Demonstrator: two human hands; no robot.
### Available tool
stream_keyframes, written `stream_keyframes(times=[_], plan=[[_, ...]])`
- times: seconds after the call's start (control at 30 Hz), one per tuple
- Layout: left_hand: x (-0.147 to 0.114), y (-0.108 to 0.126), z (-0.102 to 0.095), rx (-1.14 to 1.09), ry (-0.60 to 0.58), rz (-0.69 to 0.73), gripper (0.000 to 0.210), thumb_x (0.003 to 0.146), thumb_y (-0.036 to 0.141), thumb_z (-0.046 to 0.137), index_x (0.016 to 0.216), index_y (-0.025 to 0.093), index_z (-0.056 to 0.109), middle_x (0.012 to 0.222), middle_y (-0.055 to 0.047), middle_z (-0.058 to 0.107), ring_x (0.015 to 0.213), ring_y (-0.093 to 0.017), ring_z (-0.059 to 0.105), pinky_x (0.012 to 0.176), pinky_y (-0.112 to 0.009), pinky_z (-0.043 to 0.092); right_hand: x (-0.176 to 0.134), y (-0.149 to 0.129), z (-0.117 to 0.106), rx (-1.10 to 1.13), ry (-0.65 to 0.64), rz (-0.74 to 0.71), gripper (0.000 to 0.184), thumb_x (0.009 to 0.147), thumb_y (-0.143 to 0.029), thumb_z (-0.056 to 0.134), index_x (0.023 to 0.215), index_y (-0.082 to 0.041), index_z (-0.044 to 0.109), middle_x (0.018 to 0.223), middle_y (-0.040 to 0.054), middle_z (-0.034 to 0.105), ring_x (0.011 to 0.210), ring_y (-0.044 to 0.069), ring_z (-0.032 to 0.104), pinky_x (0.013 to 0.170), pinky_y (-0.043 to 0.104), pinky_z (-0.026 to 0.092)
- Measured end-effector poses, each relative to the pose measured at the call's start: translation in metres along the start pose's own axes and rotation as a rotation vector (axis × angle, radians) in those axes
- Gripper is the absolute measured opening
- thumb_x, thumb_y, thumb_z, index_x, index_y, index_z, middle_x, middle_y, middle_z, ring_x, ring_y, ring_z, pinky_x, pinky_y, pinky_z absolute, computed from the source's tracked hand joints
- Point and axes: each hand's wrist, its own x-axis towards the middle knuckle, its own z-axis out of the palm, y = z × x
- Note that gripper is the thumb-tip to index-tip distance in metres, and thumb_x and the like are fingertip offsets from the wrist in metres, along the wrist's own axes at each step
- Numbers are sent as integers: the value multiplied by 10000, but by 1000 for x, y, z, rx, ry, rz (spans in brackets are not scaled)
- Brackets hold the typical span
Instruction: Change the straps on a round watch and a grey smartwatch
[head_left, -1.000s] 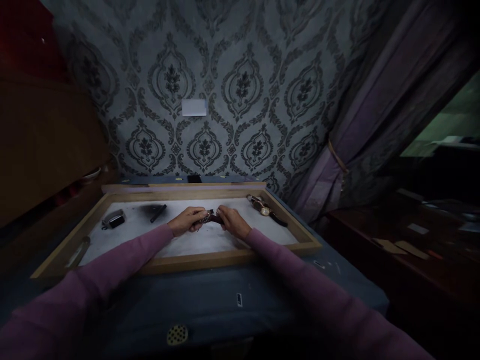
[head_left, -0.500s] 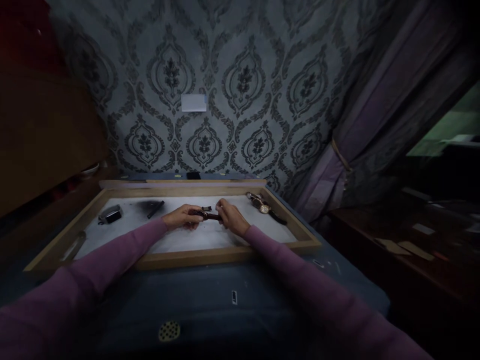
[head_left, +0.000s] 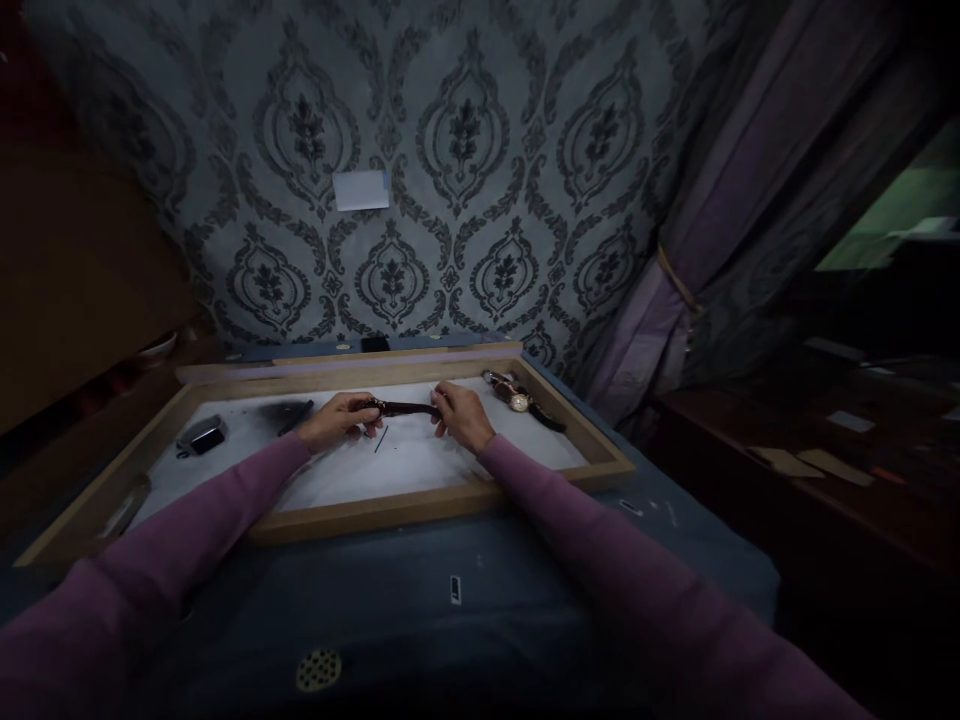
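Note:
Over the white floor of a shallow wooden tray, a wristwatch with a dark brown strap (head_left: 409, 408) is stretched between my hands. My left hand (head_left: 334, 420) is closed round its left end, where the case seems to be, mostly covered by fingers. The strap's right end is pinched in my right hand (head_left: 461, 416). Below the strap, a thin dark rod (head_left: 382, 439) lies on the white surface. A dark slim bar (head_left: 296, 417) rests just behind my left wrist.
The tray's wooden rim (head_left: 420, 507) surrounds the work area. A square-faced watch (head_left: 204, 437) lies at left, and watches with a round gold face (head_left: 519, 402) and dark straps at right. A dark object (head_left: 375, 344) sits behind the tray. A tied curtain (head_left: 637, 310) hangs at right.
My hands have drawn apart, my left hand shifting left, and more of the strap shows between them. The thin rod is now visible below it. The view has shifted slightly.

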Motion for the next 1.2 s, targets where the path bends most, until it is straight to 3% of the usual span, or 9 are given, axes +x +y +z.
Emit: stream_keyframes(times=[0.1, 0.27, 0.53, 0.87, 1.2], plan=[[1, -2, 0, 0, 11, -1, 377, 696, 464, 722, 811, 138, 571, 771, -42, 632, 607, -115, 583, 429, -158, 314, -1, 0, -3, -75, 62, 16, 210, 951, -227, 439, 760, -206, 524, 564, -28, 620, 465, 106, 577, 510, 203, 359], [0, 0, -1, -16, 31, 0, 387, 695, 454, 729, 868, 134, 595, 745, -32, 628, 607, -119, 588, 431, -163, 309, -1, 0, -4, -194, 160, 49, 224, 969, -267, 429, 805, -221, 575, 689, 38, 650, 737, 195, 604, 581, 252, 312], [-5, 8, -1, -33, 61, 8, 394, 676, 456, 742, 855, 143, 581, 636, 15, 574, 504, -81, 461, 413, -172, 259, -1, 3, -5, -281, 167, 95, 210, 984, -240, 402, 936, -210, 605, 810, 91, 681, 784, 228, 599, 611, 275, 304], [-5, 6, 9, 18, -64, 2, 351, 648, 438, 744, 688, 143, 560, 533, 32, 537, 444, -68, 395, 418, -189, 224, 0, 7, -2, -289, 128, 89, 156, 940, -169, 436, 1064, -198, 525, 796, 63, 663, 732, 207, 596, 611, 263, 314], [-2, 10, 19, 5, -123, -11, 338, 637, 421, 737, 694, 152, 540, 494, 63, 502, 416, -55, 343, 419, -194, 209, -3, 4, -3, -241, 59, -15, 141, 945, -161, 426, 853, -207, 522, 624, -22, 603, 546, 128, 544, 555, 212, 325]])
